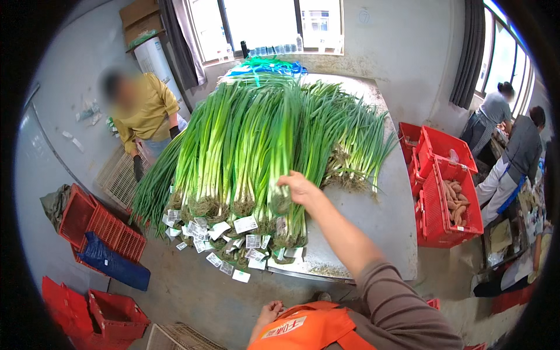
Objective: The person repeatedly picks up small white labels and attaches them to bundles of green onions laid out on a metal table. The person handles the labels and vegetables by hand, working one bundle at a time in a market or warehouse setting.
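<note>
Right hand: clamped on the lower stems of one bunch of green onions, just above its root end. The bunch lies over the front right part of the tagged pile, leaves toward the window, roots toward the wearer; its outline is slightly blurred. Whether it touches the bunches beneath cannot be told.

Left hand: low, beside the orange apron, well apart from the pile. Fingers look curled; whether they close on anything cannot be told.

Support: metal table. Pile overhangs its front left; white labels cluster at the root ends. Right of the pile: looser green onions, roots partly soil-brown. Behind: blue and green straps.

Surroundings: at left, a co-worker in a yellow top, dark gloves; at right, stacked red crates, one holding sweet potatoes.
</note>
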The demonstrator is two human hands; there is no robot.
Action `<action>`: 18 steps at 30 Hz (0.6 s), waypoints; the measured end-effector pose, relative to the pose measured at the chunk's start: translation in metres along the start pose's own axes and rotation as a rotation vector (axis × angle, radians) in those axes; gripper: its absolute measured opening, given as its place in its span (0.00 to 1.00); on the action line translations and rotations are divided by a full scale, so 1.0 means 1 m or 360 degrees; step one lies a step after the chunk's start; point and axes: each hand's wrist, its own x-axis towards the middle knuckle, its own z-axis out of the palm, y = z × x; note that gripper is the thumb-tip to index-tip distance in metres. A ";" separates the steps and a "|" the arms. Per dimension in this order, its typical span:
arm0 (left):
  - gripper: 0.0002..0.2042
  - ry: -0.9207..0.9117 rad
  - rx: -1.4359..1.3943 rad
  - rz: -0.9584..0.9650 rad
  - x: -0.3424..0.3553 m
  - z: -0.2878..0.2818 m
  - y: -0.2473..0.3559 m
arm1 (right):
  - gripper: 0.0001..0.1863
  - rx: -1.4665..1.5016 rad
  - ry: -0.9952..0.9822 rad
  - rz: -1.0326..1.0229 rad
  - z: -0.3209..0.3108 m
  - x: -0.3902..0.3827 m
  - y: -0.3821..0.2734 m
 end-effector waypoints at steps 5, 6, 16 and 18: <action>0.11 -0.0156 0.0020 0.0249 0.037 -0.028 0.010 | 0.24 0.0218 -0.0282 -0.0338 -0.034 -0.063 0.004; 0.11 -0.0193 0.0115 0.0282 0.039 -0.038 0.013 | 0.28 0.0132 -0.0271 -0.0405 -0.040 -0.075 0.018; 0.14 -0.0728 0.0535 0.0446 0.054 -0.052 0.032 | 0.35 -0.0272 0.0207 -0.0629 -0.078 -0.190 0.083; 0.15 -0.0874 0.0595 0.0526 0.050 -0.035 0.060 | 0.35 -0.0115 0.0251 -0.0563 -0.091 -0.198 0.094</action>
